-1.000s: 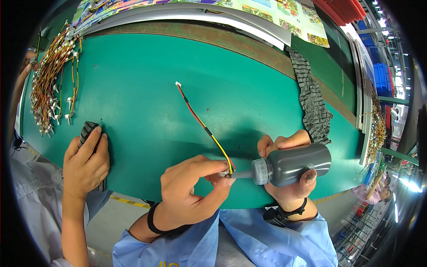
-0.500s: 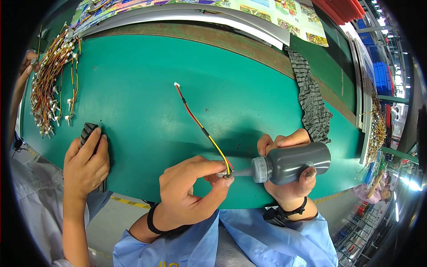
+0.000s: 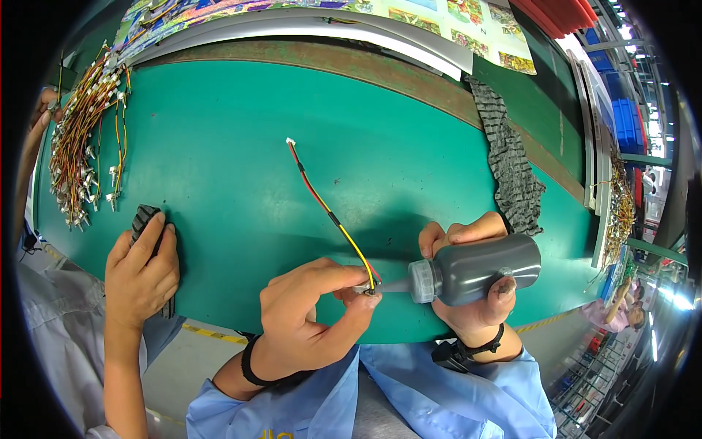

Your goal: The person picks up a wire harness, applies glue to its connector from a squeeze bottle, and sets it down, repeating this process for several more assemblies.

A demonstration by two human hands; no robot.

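Observation:
Between the thumb and forefinger of my left hand (image 3: 314, 311) a small metal part is pinched at the end of a wire lead (image 3: 338, 222). Red, yellow and black wires run up from it over the bench to a white connector (image 3: 290, 141). My right hand (image 3: 479, 311) is wrapped round a dark grey squeeze bottle (image 3: 482, 269), tipped on its side. The bottle's clear cap (image 3: 424, 281) and narrow nozzle (image 3: 395, 286) point left, with the tip at the metal part. Fingers partly cover that part, so whether the tip touches it I cannot tell.
The green bench top (image 3: 227, 132) lies under my hands. A heap of wired parts (image 3: 84, 139) is at the far left. Beside me a co-worker's hand (image 3: 142, 271) grips a dark striped cloth (image 3: 144, 219). Another striped cloth (image 3: 508, 154) lies at the right, near printed sheets (image 3: 439, 25).
The bottle and my right hand have shifted very slightly left. My left hand still pinches the wire lead's metal part, and the co-worker's hand stays in place.

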